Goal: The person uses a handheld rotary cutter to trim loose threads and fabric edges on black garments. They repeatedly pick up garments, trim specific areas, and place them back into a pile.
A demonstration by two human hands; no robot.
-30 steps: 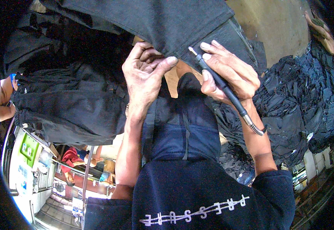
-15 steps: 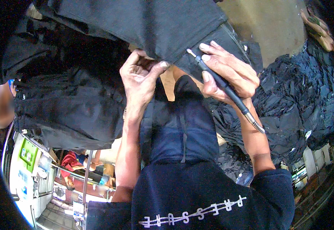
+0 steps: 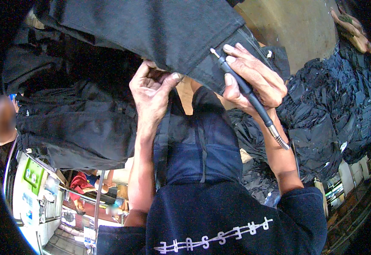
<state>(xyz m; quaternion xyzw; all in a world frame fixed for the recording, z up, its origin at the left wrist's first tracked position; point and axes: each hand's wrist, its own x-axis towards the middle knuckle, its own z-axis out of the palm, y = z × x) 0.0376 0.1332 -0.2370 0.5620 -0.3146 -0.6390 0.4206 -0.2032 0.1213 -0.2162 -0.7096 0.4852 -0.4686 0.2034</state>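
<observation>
Currently: dark cloth, ahead of me; my left grip, pinched on its near edge; my right grip, nearer the hem band, closed round a pen-shaped tool, long axis slanting up-left.

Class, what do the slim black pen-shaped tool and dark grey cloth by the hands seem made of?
Slim black pen-shaped tool: probably plastic or rubber, evenly matte; its silver coiled end gleams like metal. Dark grey cloth: apparently woven, possibly denim, dull, with folds and seams.
</observation>
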